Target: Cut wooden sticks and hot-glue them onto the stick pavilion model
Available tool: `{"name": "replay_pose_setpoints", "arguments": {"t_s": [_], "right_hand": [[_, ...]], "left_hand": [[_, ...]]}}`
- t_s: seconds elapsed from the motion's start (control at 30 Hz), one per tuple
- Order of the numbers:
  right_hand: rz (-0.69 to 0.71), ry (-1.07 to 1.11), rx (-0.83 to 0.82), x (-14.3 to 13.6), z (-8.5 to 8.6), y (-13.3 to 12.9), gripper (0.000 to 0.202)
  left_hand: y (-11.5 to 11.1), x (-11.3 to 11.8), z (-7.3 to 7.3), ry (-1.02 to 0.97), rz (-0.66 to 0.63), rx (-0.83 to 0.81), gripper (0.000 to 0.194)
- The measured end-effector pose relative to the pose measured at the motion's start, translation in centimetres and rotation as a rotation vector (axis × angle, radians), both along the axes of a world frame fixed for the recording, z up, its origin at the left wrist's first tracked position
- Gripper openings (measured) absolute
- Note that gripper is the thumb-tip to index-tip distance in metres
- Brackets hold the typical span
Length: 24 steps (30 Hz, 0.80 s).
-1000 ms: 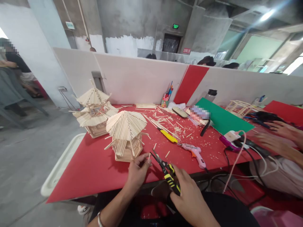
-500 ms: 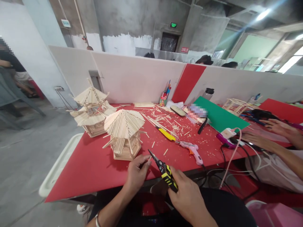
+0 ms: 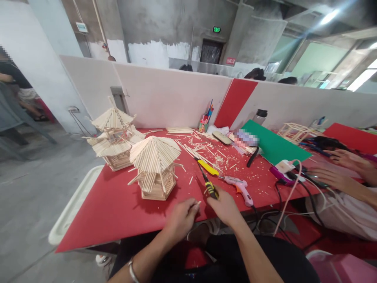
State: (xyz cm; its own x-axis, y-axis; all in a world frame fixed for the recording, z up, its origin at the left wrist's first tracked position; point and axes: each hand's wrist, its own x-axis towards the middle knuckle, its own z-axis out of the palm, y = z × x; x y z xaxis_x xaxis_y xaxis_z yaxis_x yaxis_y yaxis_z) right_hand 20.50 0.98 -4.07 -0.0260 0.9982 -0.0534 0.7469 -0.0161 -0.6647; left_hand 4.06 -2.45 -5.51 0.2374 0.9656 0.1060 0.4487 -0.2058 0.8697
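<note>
My left hand [image 3: 183, 218] is closed at the table's front edge, pinching a short wooden stick [image 3: 199, 203] whose pale end pokes out past the fingertips. To its right, my right hand [image 3: 225, 204] is wrapped around the black and yellow handles of a pair of pliers [image 3: 211, 189], whose dark jaws point away from me over the red table. Just beyond my left hand stands a small pavilion model [image 3: 156, 167] built of wooden sticks with a slatted pointed roof. A taller two-tiered stick pavilion [image 3: 113, 137] sits behind it on the left.
A yellow utility knife [image 3: 207, 167] and a pink glue gun [image 3: 238, 188] lie beyond my right hand. Loose sticks [image 3: 179, 131] and scraps are strewn toward the partition. A green board [image 3: 266, 142] and a purple power strip [image 3: 282, 176] are near a co-worker's hands [image 3: 332, 176] at right.
My right hand has moved forward with the pliers, away from the left hand, jaws now over the table. My left hand has shifted slightly right with the stick.
</note>
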Motion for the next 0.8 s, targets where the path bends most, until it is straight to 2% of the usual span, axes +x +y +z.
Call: {"name": "replay_pose_setpoints", "arguments": {"t_s": [0.07,0.17,0.23,0.33,0.5,0.57,0.7,0.8], "right_hand": [[0.041,0.08,-0.043,-1.0,0.0,2.5,0.027],[0.076,0.145,-0.061,-1.9,0.5,5.3,0.029],[0.071,0.14,-0.044,-1.9,1.0,5.8,0.03],[0.024,0.059,-0.003,-1.6,1.7,4.4,0.03],[-0.093,-0.2,0.034,-2.7,1.3,1.3,0.042],[-0.149,-0.294,0.042,-4.0,0.7,1.3,0.051],[-0.221,-0.399,0.097,-6.2,0.2,2.4,0.055],[-0.212,-0.43,0.162,-5.3,0.8,2.6,0.048]], "left_hand": [[1.3,1.0,-0.2,0.173,-0.053,0.145,0.023],[4.0,1.7,-0.7,0.217,-0.001,0.223,0.021],[5.5,1.5,-0.9,0.211,0.062,0.242,0.02],[6.2,1.0,-0.8,0.178,0.14,0.269,0.019],[3.2,0.6,0.1,0.053,0.251,0.321,0.028],[1.8,0.3,0.6,-0.131,0.281,0.309,0.022],[0.0,-0.5,1.3,-0.38,0.298,0.132,0.021],[-1.0,-1.7,2.0,-0.558,0.361,-0.056,0.025]]}}
